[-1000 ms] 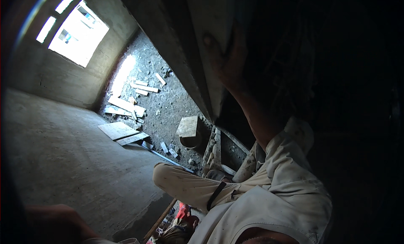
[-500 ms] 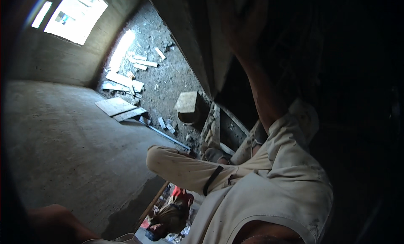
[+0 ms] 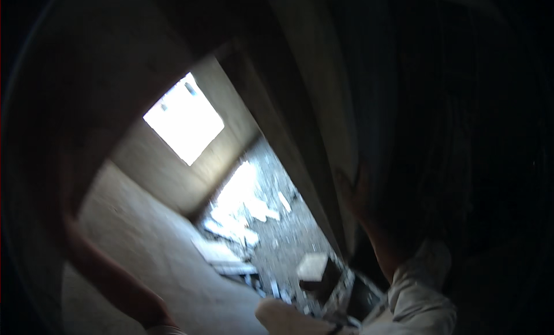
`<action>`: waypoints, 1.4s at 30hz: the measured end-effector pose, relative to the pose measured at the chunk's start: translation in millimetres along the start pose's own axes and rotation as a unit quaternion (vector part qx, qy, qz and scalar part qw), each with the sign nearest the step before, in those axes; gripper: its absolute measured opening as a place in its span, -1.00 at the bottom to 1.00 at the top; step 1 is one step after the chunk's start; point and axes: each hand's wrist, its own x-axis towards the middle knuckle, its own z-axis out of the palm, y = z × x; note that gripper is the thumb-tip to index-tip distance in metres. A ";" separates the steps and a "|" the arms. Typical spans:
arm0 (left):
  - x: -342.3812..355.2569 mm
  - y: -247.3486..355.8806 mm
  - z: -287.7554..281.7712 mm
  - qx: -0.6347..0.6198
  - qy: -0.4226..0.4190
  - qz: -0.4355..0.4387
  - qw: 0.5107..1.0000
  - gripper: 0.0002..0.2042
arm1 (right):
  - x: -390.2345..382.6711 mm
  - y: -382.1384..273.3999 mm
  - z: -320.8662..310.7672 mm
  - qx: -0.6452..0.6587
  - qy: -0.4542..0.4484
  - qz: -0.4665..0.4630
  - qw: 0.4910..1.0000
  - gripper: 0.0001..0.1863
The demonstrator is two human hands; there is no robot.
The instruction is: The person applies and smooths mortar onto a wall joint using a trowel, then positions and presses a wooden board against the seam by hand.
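My right hand [image 3: 359,195] is raised against the pale edge of a dark upright concrete surface [image 3: 323,115]. Thumb and fingers look spread, and I see nothing held in them, though shadow covers much of the hand. On the left, my bare left forearm [image 3: 115,283] reaches up toward the dark underside of a beam or slab [image 3: 115,64]. Darkness and blur swallow the left hand, so its fingers and anything in them cannot be made out.
Below, a bright window opening [image 3: 184,118] breaks the far wall. Pale board scraps [image 3: 231,228] litter the rough ground. A container with a square board on top [image 3: 313,267] stands near my bent knee [image 3: 288,317]. A plastered wall [image 3: 144,237] runs along the left.
My view has tipped upward, so window and debris sit lower and farther right. The left forearm has risen from the lower corner. My right hand still rests high on the concrete.
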 end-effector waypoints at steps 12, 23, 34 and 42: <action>43.7 12.7 -16.0 -0.045 0.007 -0.102 0.994 -0.50 | 129.4 -126.8 -26.5 0.060 0.078 -0.220 0.971 -0.47; 34.6 48.9 -5.9 -0.091 0.032 -0.124 0.988 -0.55 | 25.8 -0.8 -9.1 -0.004 0.039 -0.127 0.991 -0.47; 38.8 29.6 -39.6 -0.221 0.049 -0.201 0.953 -0.59 | 151.6 -178.0 -35.1 0.109 0.078 -0.226 0.965 -0.43; 24.9 20.3 -42.1 -0.274 0.069 -0.198 0.939 -0.58 | 120.0 -143.2 -22.0 0.084 0.087 -0.218 0.968 -0.41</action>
